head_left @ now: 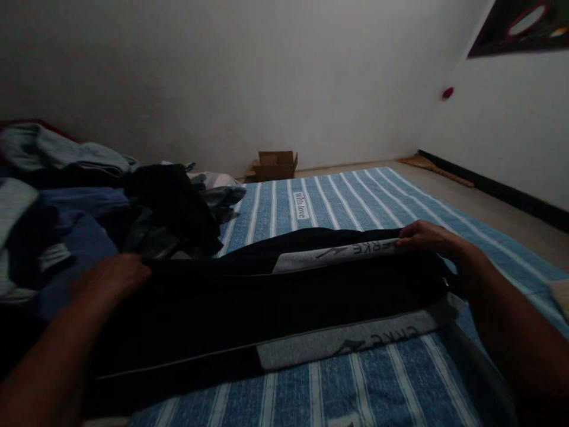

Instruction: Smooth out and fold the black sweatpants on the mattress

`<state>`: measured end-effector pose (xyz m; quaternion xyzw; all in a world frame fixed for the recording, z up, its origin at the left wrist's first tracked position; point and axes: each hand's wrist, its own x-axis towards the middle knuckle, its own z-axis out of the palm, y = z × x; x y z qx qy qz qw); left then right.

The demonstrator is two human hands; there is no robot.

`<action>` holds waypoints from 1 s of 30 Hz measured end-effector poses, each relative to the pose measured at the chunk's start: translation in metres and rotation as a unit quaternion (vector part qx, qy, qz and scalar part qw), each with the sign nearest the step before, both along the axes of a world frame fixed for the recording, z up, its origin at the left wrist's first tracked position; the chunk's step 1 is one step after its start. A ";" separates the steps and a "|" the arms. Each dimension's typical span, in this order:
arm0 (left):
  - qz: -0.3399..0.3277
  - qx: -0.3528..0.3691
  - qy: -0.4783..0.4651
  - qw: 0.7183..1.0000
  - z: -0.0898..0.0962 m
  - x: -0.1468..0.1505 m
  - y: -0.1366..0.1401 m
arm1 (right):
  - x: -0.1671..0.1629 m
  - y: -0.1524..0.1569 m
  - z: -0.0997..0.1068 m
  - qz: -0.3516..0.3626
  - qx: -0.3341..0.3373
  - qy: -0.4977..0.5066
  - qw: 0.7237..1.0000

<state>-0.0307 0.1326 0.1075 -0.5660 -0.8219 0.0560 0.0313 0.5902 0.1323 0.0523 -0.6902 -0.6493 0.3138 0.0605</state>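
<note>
Striped blue bedding supports the black garment at 6 o'clock, its far edge gripped by the left hand at 8 o'clock and the right hand at 3 o'clock, apparently set wide apart to keep the fabric taut.

There are two hands, one garment with two grey panels, one sheet, one clothes heap by its left edge and one box past its far edge.
</note>
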 end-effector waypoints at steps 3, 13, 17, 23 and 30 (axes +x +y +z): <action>0.008 -0.043 0.051 0.998 -0.002 0.038 -0.003 | -0.006 0.008 -0.001 -0.004 0.007 -0.018 1.000; -0.501 0.133 -0.045 0.854 -0.070 0.158 -0.012 | -0.005 0.015 -0.002 0.001 0.028 0.007 1.000; -0.540 0.105 -0.094 0.830 -0.081 0.203 -0.008 | 0.000 0.013 -0.008 0.019 0.059 0.001 0.998; -0.534 0.056 -0.093 0.838 -0.079 0.227 0.003 | 0.003 0.003 -0.011 0.016 0.095 -0.023 0.995; -0.506 0.030 -0.061 0.860 -0.078 0.230 -0.001 | 0.002 -0.006 -0.019 0.027 0.132 -0.013 0.991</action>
